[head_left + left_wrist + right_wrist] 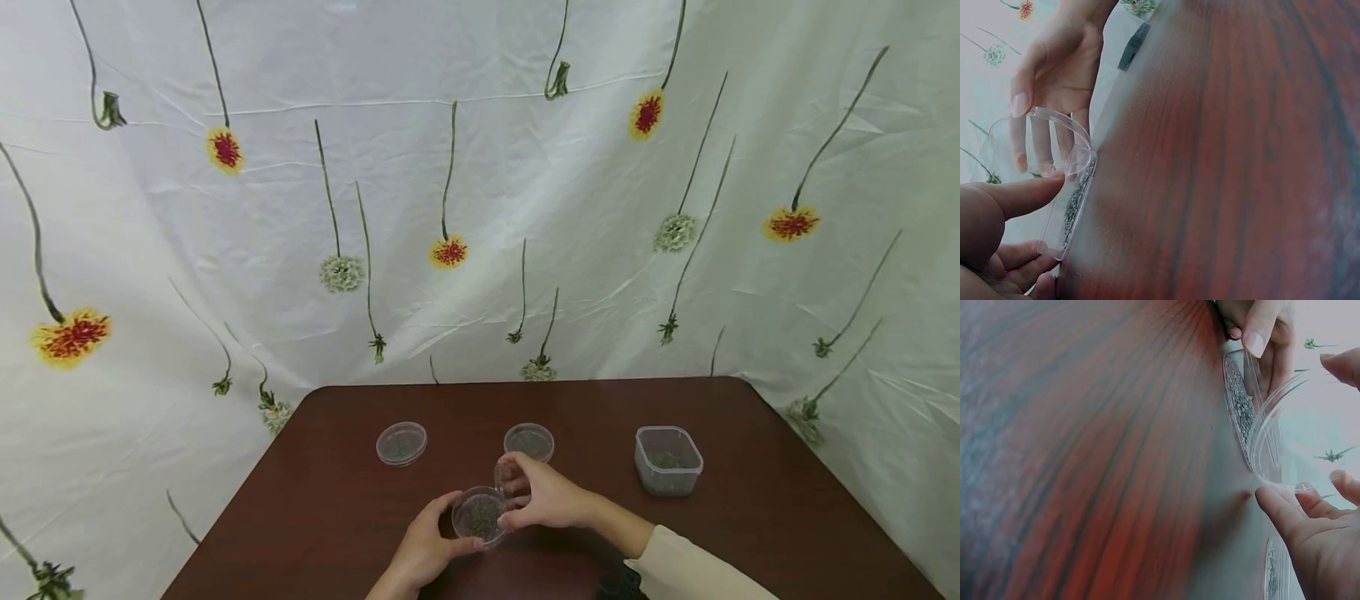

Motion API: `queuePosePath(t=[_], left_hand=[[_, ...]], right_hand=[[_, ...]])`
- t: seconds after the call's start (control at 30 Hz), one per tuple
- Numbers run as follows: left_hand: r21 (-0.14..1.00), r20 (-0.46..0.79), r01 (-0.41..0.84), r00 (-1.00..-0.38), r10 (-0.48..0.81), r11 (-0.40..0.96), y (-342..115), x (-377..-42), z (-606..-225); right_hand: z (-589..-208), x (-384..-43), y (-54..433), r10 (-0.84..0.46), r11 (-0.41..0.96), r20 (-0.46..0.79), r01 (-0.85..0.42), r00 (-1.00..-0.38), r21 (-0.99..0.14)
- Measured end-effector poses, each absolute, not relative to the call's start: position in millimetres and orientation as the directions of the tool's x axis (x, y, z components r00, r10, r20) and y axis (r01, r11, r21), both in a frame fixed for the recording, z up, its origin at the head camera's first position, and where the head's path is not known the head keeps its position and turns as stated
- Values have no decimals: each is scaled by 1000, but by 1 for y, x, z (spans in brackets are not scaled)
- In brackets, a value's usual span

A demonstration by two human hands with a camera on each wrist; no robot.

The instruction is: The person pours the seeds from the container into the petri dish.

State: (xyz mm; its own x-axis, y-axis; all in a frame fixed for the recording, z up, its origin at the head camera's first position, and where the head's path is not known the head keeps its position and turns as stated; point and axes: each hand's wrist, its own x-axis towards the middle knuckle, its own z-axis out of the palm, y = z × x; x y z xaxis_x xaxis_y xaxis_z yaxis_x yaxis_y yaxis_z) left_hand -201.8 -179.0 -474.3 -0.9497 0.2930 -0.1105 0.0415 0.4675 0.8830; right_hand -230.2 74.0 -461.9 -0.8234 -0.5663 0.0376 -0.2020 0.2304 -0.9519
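A round clear petri dish [478, 518] with small dark grey granules in it is on the table, toward the near side. My left hand [427, 542] grips it from the left, thumb [1029, 195] over the near rim and fingers round the far side. At the dish's right edge, my right hand [553, 497] holds a clear round lid [1264, 440] by its rim, between thumb and fingers. The lid stands tilted up on edge, close to the dish's rim; whether they touch I cannot tell.
Behind the hands stand two more petri dishes, one at the left [401, 444] and one near the middle [529, 440]. A square clear plastic tub [667, 468] with dark granules inside stands to the right on the brown table [315, 500]. A flowered white cloth [480, 183] hangs behind.
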Motion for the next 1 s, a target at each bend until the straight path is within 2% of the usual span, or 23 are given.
queuePosePath(t=[0.13, 0.3, 0.63, 0.77, 0.87, 1.0], left_hand=[[884, -120, 33, -948, 294, 467, -180, -201, -475], [878, -116, 39, -950, 291, 478, -181, -202, -473], [896, -118, 38, -940, 320, 442, -183, -201, -474], [901, -93, 59, -941, 325, 430, -184, -201, -476], [904, -87, 60, -943, 320, 424, -184, -202, -477], [908, -87, 55, -945, 316, 414, -183, -203, -477]], right_hand=[[-464, -233, 71, -575, 232, 18, -184, -818, -955], [-468, -235, 67, -572, 293, 18, -224, -820, -930], [-475, -240, 57, -595, 385, 45, -334, -802, -860], [-485, -244, 55, -634, 398, 112, -447, -765, -801], [-485, -244, 54, -645, 394, 143, -487, -750, -779], [-480, -241, 55, -640, 398, 130, -472, -757, -787]])
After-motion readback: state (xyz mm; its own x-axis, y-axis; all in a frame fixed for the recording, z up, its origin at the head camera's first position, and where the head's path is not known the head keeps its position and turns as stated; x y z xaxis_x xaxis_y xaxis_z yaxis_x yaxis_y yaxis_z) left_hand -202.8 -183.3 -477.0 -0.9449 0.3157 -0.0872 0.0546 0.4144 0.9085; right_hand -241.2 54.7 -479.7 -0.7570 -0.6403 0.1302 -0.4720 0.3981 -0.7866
